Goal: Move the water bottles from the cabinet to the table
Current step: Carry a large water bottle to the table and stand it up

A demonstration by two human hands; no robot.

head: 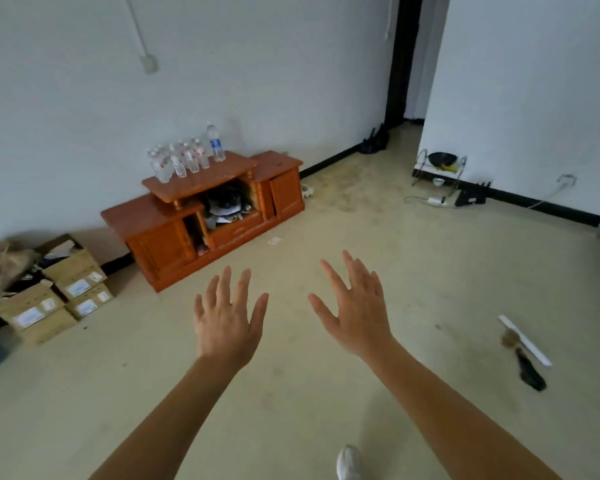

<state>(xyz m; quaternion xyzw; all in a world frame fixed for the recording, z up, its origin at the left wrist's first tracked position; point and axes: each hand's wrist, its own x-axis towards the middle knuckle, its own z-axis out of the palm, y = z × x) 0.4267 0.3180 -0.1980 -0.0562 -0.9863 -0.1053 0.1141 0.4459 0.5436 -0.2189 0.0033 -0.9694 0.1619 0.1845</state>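
Several small clear water bottles (179,161) with red labels stand in a cluster on top of a low orange-brown wooden cabinet (222,174) against the far wall. A taller bottle with a blue label (216,143) stands at the cluster's right. My left hand (227,318) and my right hand (355,306) are stretched out in front of me over the floor, fingers spread and holding nothing. Both hands are well short of the cabinet. No table is in view.
Stacked cardboard boxes (54,296) sit on the floor left of the cabinet. The cabinet's middle compartment (226,206) is open and full of clutter. A wire rack with a bowl (439,168) stands by the right wall. A brush and white strip (523,348) lie on the floor at right. A doorway (404,60) opens at the back.
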